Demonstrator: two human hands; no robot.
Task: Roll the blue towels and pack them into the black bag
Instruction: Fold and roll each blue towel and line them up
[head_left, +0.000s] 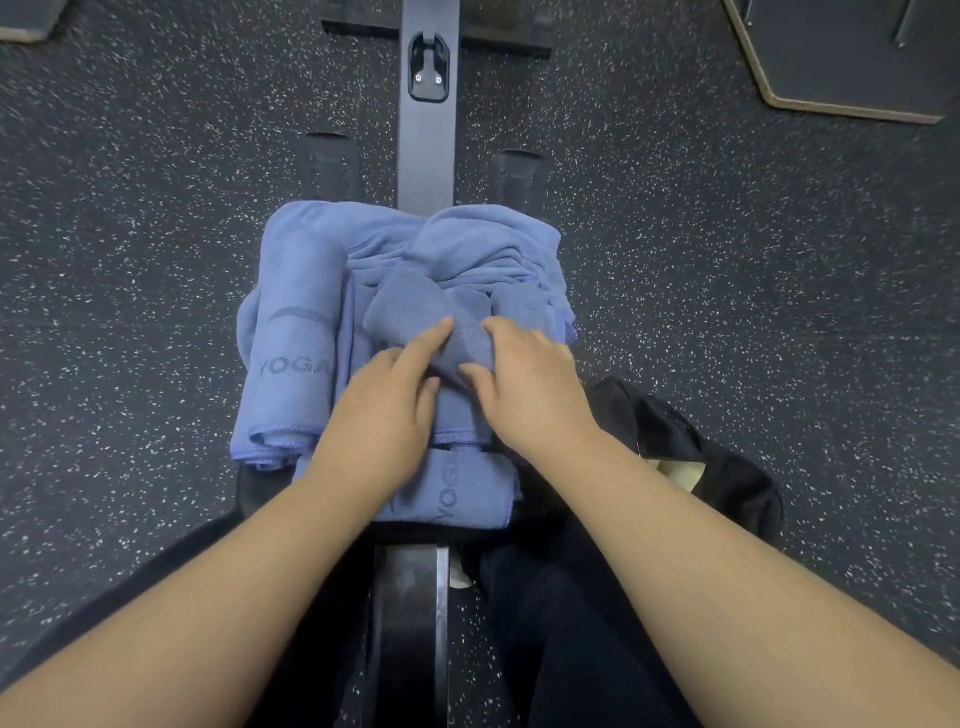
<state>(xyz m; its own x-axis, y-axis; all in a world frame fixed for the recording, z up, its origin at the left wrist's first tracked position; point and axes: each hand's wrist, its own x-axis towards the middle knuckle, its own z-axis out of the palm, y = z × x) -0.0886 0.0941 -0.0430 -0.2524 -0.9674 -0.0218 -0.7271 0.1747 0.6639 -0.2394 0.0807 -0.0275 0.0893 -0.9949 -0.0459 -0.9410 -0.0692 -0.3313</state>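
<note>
You have a pile of blue towels (405, 291) heaped on a dark bench seat (244, 493) in front of you, over a speckled rubber floor (727, 260). They are soft, limp microfibre, light in the hand and likely to slump or unroll the moment tension goes, so judge your hold by the cloth's edge: take the half-rolled towel (431, 327) at the two ends of its roll and keep the layers pressed as you turn it, not by loose folds in the middle. Your left hand (384, 410) lies over the near side of that roll with the forefinger stretched forward onto it, pressing and not curling round. Your right hand (530, 384) has its fingers curled over the cloth and the thumb tucked under, pinching the roll's right end. One rolled towel (293, 353) printed YOGA lies lengthwise along the left of the pile; another YOGA-printed piece (452, 493) sits nearest you under your wrists, and crumpled, unrolled cloth fills the far right. The black bag (691, 441) lies open just to the right of the bench, near your right forearm, with no towel visible in it.
</note>
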